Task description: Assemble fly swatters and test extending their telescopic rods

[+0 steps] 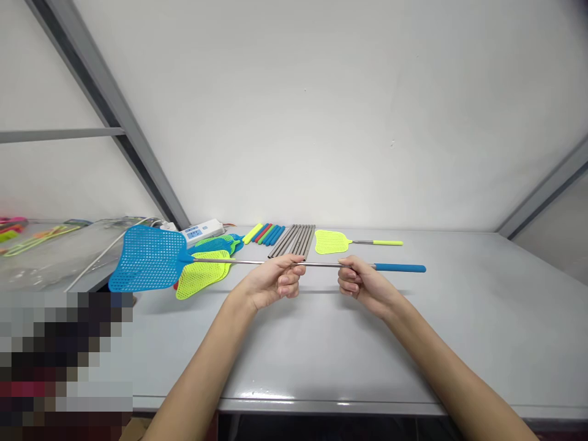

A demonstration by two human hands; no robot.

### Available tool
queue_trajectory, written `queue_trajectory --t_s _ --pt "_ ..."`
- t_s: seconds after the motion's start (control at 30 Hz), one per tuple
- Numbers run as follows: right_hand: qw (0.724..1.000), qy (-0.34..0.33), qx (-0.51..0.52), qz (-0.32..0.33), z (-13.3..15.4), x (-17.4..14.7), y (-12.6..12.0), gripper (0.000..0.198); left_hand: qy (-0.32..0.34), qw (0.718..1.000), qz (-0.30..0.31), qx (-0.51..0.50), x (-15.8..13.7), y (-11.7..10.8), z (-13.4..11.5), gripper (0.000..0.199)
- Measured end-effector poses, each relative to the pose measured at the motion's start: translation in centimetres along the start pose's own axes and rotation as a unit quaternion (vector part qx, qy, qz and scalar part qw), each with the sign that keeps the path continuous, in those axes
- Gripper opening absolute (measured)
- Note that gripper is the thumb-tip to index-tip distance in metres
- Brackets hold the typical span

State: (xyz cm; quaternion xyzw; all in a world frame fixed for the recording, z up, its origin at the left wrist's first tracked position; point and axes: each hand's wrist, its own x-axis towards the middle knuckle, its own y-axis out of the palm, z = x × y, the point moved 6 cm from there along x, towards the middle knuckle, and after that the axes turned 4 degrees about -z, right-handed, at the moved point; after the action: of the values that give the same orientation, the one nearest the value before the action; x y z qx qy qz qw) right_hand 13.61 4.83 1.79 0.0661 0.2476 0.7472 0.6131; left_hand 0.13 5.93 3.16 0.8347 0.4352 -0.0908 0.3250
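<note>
A fly swatter (149,260) with a blue mesh head is held level above the table, its thin metal rod drawn out long. My left hand (278,278) pinches the rod near its middle, the head lying off to the left. Farther right, my right hand (361,280) is closed around the rod just short of the blue handle (400,267). Behind the rod lies a second swatter (332,242) with a yellow head and yellow grip, its rod short. Loose yellow mesh heads (202,278) rest beneath the blue head, partly hidden by it.
Several metal tubes (294,240) lie side by side at the back, next to coloured handle grips (274,235). A white power strip (202,231) stands behind the swatter heads. Clear plastic wrap (59,257) is at the left. The grey table (294,367) has its front edge near me.
</note>
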Motion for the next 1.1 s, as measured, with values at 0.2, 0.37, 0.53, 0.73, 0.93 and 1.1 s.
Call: queue_trajectory --t_s 0.2,0.37,0.53,0.73,0.93,1.1 --pt "1.000 0.010 0.001 0.000 0.0 0.0 0.0 0.034 0.000 1.000 0.002 0.000 0.0 -0.3 0.1 0.027" --pt "1.000 0.013 0.003 0.001 0.0 -0.1 0.0 0.034 0.000 1.000 0.005 0.003 0.0 -0.5 0.1 0.028" --pt "1.000 0.009 0.024 -0.004 -0.3 0.0 -0.1 0.032 0.002 1.000 -0.002 0.004 0.0 -0.7 0.1 0.028" --pt "0.997 0.031 0.064 0.000 -1.2 0.4 -0.2 0.032 0.020 0.999 -0.025 0.016 -0.1 -0.8 0.0 0.026" --pt "0.996 0.038 0.076 0.005 -1.6 0.6 -0.5 0.033 0.051 0.998 -0.035 0.015 0.5 -0.5 0.4 0.023" --pt "0.994 0.038 0.098 0.001 -1.9 0.5 -0.2 0.030 0.085 0.994 -0.059 0.034 0.5 -1.1 -0.1 0.025"
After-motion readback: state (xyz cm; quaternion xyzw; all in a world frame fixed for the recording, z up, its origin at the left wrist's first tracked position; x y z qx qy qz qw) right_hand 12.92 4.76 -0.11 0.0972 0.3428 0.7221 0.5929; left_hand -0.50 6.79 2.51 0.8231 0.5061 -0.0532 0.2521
